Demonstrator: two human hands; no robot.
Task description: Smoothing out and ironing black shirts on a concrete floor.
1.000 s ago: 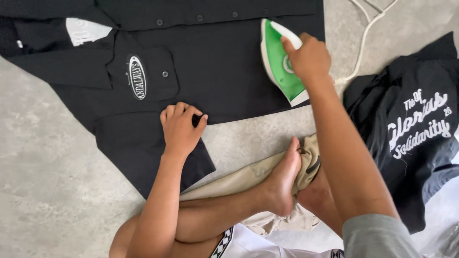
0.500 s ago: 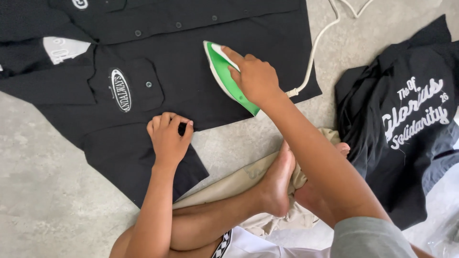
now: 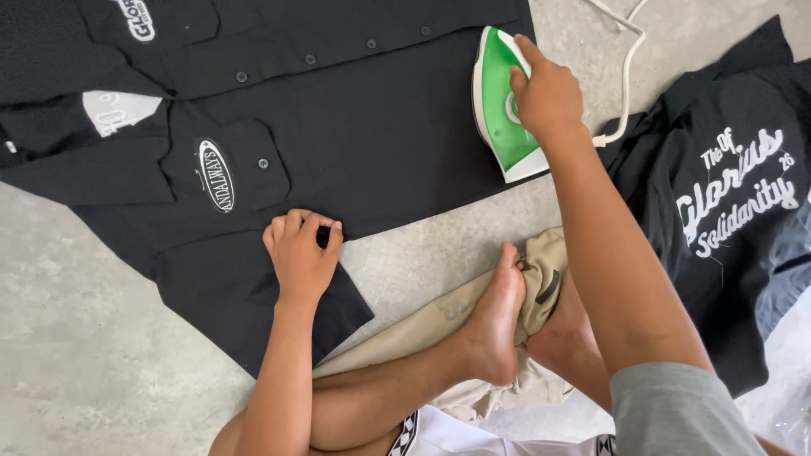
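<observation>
An oval black patch with a white rim sits on the chest pocket of the black shirt, left of centre. Farther left, a white neck label shows inside the collar. Another white-lettered patch lies at the far left edge.

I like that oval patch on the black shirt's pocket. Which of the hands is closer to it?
Left. The left hand presses the black button-up shirt just right of the oval patch; the right hand grips the green iron farther right.

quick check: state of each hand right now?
Left hand: fingers curled, pressing down on the black shirt, nothing held.
Right hand: closed on the green iron.
</observation>
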